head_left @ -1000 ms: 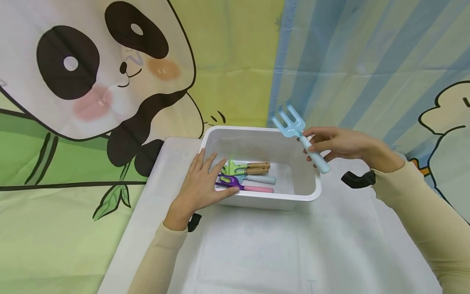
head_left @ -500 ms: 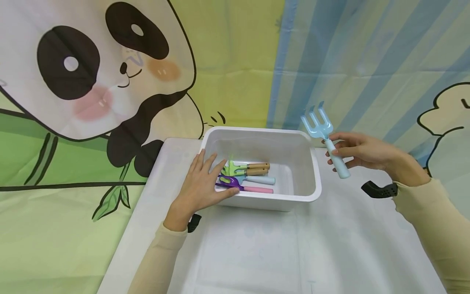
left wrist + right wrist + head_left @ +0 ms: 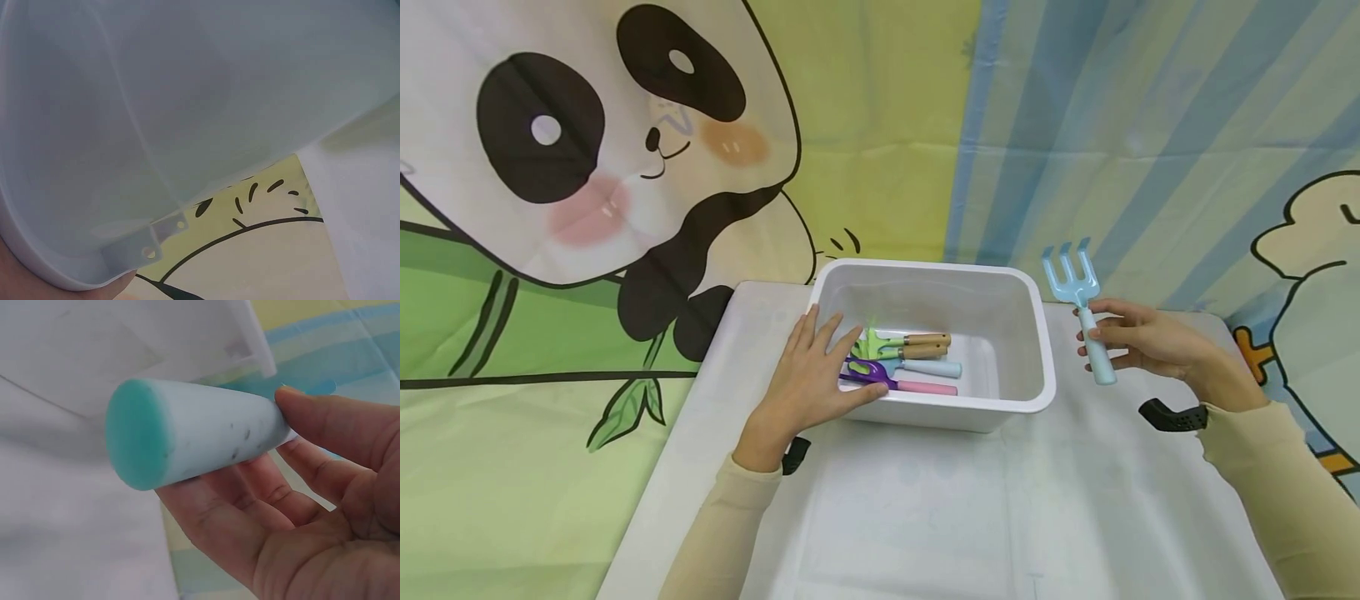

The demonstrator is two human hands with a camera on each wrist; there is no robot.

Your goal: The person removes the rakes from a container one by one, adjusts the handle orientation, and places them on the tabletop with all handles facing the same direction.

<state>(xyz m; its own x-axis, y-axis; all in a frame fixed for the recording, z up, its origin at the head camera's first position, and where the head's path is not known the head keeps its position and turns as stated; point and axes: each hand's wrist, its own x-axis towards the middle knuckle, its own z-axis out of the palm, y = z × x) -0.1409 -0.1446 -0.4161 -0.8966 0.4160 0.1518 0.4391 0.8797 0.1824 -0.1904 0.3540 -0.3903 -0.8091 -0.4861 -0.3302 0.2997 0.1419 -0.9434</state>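
A light-blue hand fork (image 3: 1077, 289) with three tines is pinched by its handle between the thumb and fingers of my right hand (image 3: 1157, 340), tines up, right of the bin. In the right wrist view the handle's teal end (image 3: 140, 434) faces the camera. My left hand (image 3: 808, 371) rests with spread fingers over the near-left corner of a white plastic bin (image 3: 1037, 400). Inside lie several garden tools: green ones with wooden handles (image 3: 928, 339), one with a light-blue handle (image 3: 934, 367), and a purple tool (image 3: 868, 371) with a pink handle. My left hand partly hides their heads.
The bin stands on a white-covered table (image 3: 917, 508). Behind it hangs a cloth backdrop (image 3: 880, 125) printed with a panda and stripes. Outside the bin's wall (image 3: 219, 81) a small tab with holes (image 3: 149, 252) shows in the left wrist view.
My right hand has carried the hand fork rightward from over the bin's right rim, then lowered it; the fork now stands more upright. My left hand stays on the bin.
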